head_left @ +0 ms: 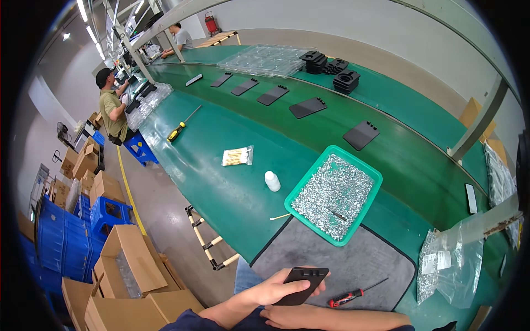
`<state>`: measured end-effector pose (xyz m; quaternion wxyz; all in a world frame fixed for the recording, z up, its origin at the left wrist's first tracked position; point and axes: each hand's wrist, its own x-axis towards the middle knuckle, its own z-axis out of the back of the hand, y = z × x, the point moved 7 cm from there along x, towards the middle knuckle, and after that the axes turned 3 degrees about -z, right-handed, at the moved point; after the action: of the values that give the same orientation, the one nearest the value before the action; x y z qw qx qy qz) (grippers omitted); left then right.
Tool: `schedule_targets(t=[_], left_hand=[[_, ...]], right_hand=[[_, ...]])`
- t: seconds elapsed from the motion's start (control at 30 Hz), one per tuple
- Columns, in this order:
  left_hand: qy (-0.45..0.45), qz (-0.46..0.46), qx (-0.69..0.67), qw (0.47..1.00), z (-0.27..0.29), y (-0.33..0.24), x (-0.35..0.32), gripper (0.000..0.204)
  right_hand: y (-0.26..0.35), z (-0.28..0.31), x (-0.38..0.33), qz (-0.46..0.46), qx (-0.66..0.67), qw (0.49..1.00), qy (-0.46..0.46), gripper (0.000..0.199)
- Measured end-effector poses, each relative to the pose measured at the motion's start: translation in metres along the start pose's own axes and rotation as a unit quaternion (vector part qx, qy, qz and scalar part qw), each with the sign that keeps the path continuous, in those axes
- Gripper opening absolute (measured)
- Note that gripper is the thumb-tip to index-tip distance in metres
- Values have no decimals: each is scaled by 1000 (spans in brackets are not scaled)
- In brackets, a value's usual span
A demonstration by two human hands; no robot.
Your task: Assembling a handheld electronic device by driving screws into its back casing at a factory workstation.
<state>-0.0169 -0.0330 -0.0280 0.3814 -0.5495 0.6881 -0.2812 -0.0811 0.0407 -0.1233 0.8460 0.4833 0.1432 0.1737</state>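
My left hand (276, 289) is closed around a black flat panel (298, 289), thumb across its face and fingertips at its far edge. Small round lugs line the panel's upper edge. From the lower right my right forearm reaches across my body. My right hand (279, 317) sits low, just below the left wrist, its fingers mostly hidden. A red-and-black screwdriver (350, 297) lies on the grey mat (298, 248), to the right of the panel. Beyond, a green tray (292, 194) full of small silvery screws rests partly on the mat, with a small dark strip (338, 215) among them.
Several similar black panels (361, 135) lie along the dark green belt (408, 165). A white bottle (272, 181), a bag of cotton swabs (237, 156) and a yellow-black screwdriver (176, 132) are on the bench. A bag of screws (430, 265) stands right. Cardboard boxes (130, 254) stand left; co-workers sit farther off.
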Motion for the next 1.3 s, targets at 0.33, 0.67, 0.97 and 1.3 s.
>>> schedule_targets(t=[0.33,0.67,0.97,1.3], left_hand=[[-27,-8,23,999,8,5,-3,49],[-50,-13,87,995,13,14,-2,47],[-65,-26,89,994,11,13,-1,36],[-80,-23,99,992,13,13,-2,34]], right_hand=[[8,16,-5,-23,30,999,14,18],[5,11,-3,-3,26,1000,14,17],[6,11,-7,-7,40,999,7,16],[5,10,-6,-30,63,997,25,15]])
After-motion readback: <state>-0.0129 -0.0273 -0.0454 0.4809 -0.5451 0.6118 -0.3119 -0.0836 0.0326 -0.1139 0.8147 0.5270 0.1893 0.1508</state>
